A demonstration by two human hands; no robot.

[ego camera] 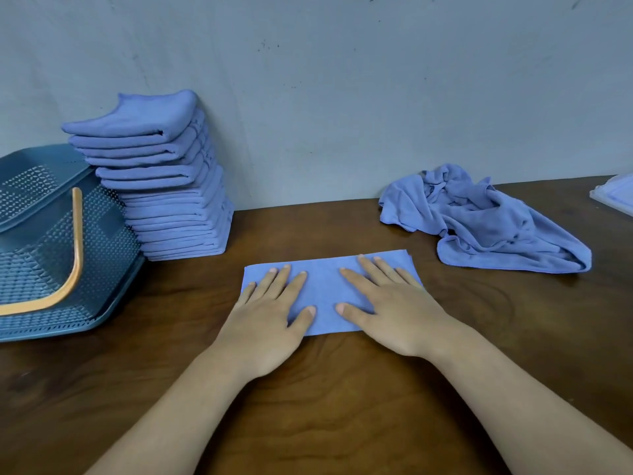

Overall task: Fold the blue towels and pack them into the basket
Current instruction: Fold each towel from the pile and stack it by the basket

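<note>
A blue towel (323, 286), folded into a flat rectangle, lies on the brown wooden table (342, 389) in front of me. My left hand (270, 320) rests flat on its left half, fingers spread. My right hand (387, 310) presses flat on its right half, fingers apart. Neither hand grips anything. A tall leaning stack of folded blue towels (171, 186) stands at the back left against the wall. Beside it at the far left sits the dark blue perforated basket (113, 241) with an orange handle (73, 255). A crumpled heap of unfolded blue towels (486, 221) lies at the back right.
A grey wall (342, 97) runs along the table's back edge. A pale plastic lid or tray (616, 197) pokes in at the far right edge. Bare tabletop stretches between the folded towel and the stack.
</note>
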